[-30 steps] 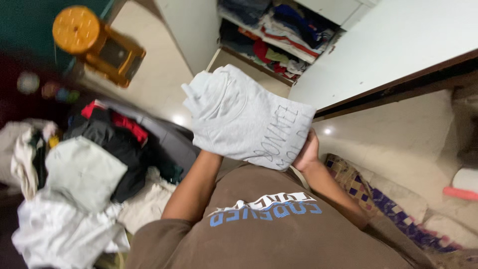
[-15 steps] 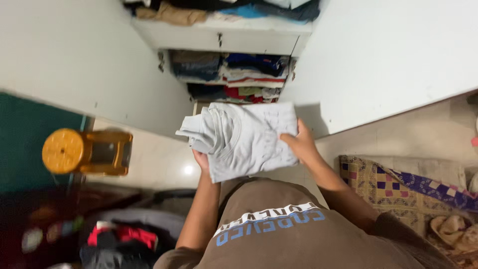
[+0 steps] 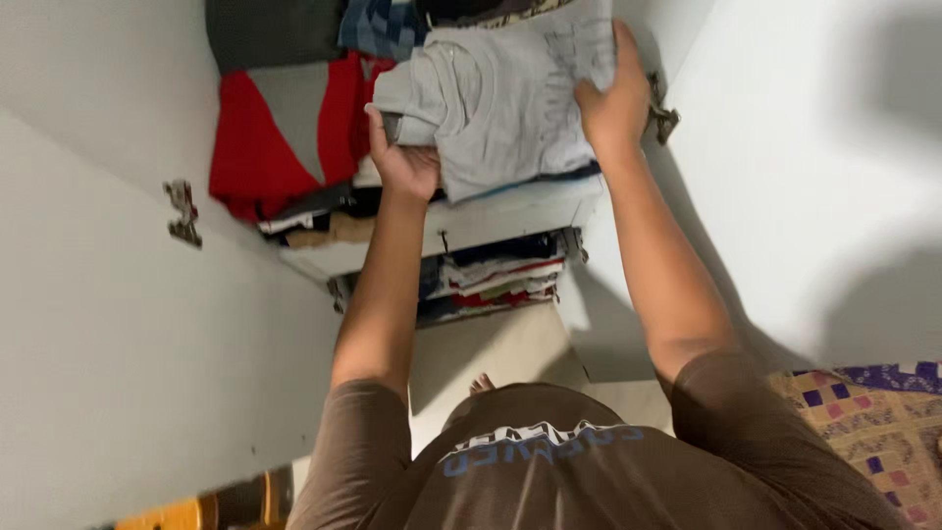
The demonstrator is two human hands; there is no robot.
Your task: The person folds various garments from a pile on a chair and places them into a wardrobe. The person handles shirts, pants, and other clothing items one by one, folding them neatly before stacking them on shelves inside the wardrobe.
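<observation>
Raised since the earlier frame, grey garment now sat at wardrobe shelf level. Left hand cupped its underside; right hand gripped its right edge, fingers closed.

Folded shirt at mouth of upper wardrobe shelf, over the shelf's front edge. Left hand under its left end, right hand on its right end. Folded garments stacked on same shelf, left of the shirt. Lower shelf directly beneath, holding stacked clothes. Open wardrobe doors flanking: left door, right door. Patterned mat on floor, lower right.
</observation>
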